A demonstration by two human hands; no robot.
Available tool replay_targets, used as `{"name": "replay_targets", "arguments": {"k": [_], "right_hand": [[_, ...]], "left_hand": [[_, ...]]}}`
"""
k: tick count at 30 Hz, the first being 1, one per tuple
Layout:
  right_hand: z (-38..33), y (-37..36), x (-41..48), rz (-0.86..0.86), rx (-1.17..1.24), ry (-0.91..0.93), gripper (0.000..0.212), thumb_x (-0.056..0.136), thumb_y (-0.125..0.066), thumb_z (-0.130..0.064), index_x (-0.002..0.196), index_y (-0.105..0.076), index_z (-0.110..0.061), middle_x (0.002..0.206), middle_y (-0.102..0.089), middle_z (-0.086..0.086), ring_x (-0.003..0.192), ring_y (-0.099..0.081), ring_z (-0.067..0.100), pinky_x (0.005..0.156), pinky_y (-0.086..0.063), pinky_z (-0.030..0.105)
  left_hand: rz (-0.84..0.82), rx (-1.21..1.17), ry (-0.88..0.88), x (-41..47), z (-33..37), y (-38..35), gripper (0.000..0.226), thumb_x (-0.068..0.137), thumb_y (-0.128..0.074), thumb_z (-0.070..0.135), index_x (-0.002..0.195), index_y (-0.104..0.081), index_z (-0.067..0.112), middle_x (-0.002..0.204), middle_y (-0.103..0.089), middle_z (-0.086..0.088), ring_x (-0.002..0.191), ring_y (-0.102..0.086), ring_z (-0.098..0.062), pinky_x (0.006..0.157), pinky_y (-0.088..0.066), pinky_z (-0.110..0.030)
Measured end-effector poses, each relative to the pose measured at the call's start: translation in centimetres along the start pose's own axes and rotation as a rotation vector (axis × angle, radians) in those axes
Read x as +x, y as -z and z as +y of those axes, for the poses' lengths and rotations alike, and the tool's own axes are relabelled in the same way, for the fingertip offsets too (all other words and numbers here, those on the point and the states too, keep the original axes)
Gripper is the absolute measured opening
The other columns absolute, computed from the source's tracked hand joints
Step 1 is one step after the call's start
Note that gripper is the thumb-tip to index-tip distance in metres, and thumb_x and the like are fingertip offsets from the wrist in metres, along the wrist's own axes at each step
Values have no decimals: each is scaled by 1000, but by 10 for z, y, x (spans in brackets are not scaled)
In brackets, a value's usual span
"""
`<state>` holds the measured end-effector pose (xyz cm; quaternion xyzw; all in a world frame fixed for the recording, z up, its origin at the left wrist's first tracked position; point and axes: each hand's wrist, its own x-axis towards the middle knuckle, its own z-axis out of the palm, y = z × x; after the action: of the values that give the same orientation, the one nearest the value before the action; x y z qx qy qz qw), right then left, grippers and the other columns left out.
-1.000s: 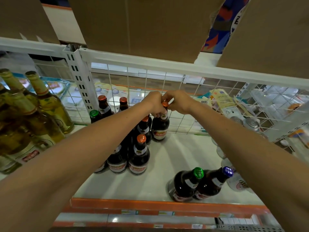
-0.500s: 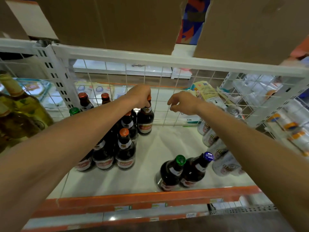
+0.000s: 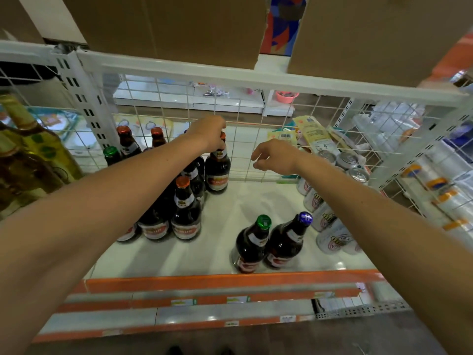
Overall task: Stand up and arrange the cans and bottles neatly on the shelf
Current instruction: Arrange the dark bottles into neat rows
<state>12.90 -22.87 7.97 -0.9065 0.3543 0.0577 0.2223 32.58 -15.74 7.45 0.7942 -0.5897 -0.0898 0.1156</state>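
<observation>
On the shelf (image 3: 225, 252), the right forearm cut across the cans (image 3: 330, 240). Farther back, the left hand (image 3: 208, 135) hid most of the neck of the upright bottle (image 3: 217, 172) it gripped. The right hand (image 3: 275, 157), loosely curled and empty, had drawn farther away from the bottle.

The brown bottle (image 3: 217, 172) under my left hand (image 3: 208, 133) is dark glossy glass with a paper label and an orange metal cap. The shelf board (image 3: 225, 221) at centre is smooth glossy white and shows reflections. The wire mesh (image 3: 256, 152) behind is white-coated metal. The cans (image 3: 331, 242) at right are white-printed metal with bare shiny tops. The cardboard boxes (image 3: 179, 24) along the top are matt brown; the yellow-green bottles (image 3: 48, 155) at left are glossy glass
</observation>
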Motion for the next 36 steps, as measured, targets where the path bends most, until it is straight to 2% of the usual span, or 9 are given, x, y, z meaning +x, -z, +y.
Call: {"name": "replay_targets", "arguments": {"k": [5,10,13,17,20,23,27,33,36], "right_hand": [[2,0,-13,-4,-4,-10,28,94,-65,-27,119,-65,-16,100,-71,2,94,-67,19,86,-48,30],[0,-4,-40,23,7,-72,25,93,-66,-25,115,-67,-13,93,-70,3,88,-68,20,81,-49,29],[2,-9,-57,1,4,-131,24,94,-66,-23,114,-68,-10,99,-71,8,89,-71,23,85,-53,33],[3,-19,-77,-17,27,-199,23,96,-64,-25,114,-67,-11,104,-70,9,85,-70,18,67,-52,26],[0,-27,-88,-5,61,-217,22,95,-66,-28,111,-67,-13,105,-70,7,88,-71,18,67,-53,25],[-2,-32,-100,16,68,-225,21,94,-66,-28,110,-68,-14,100,-69,4,89,-71,19,81,-56,34],[-5,-29,-108,16,37,-237,26,94,-65,-30,115,-68,-14,103,-66,4,97,-68,21,90,-54,37],[-15,-12,-95,20,13,-203,26,97,-61,-30,117,-66,-15,83,-60,-5,74,-64,11,59,-45,22],[-24,-12,-81,-17,-8,-172,27,97,-61,-31,118,-65,-16,91,-64,-3,85,-66,16,75,-50,30]], "left_hand": [[80,-73,-109,-29,26,14,43,89,-72,25,130,-61,15,129,-59,-6,113,-58,-23,87,-46,-33],[-459,-91,-283,-79,60,29,45,82,-79,39,123,-67,24,110,-71,11,103,-64,-8,95,-48,-28],[-546,-98,-350,-107,77,23,53,80,-78,46,127,-64,24,110,-72,10,100,-66,-9,92,-50,-28],[-528,27,-392,-129,91,-5,50,79,-74,56,110,-72,17,94,-73,0,86,-69,-17,74,-57,-33],[-402,127,-391,-140,96,-19,40,82,-73,49,78,-66,11,71,-63,-3,66,-62,-19,48,-40,-28],[-237,229,-404,-146,102,-21,44,83,-75,41,62,-46,14,64,-47,-1,56,-48,-17,45,-32,-28],[-259,191,-375,-137,90,-11,49,84,-74,36,58,-41,11,58,-38,-3,51,-39,-19,48,-31,-29],[-227,168,-297,-105,68,5,44,84,-75,34,62,-47,10,62,-43,-5,54,-44,-21,50,-34,-30],[-225,178,-262,-86,57,12,38,84,-76,35,67,-54,8,64,-50,-6,56,-50,-23,51,-41,-33]]}}
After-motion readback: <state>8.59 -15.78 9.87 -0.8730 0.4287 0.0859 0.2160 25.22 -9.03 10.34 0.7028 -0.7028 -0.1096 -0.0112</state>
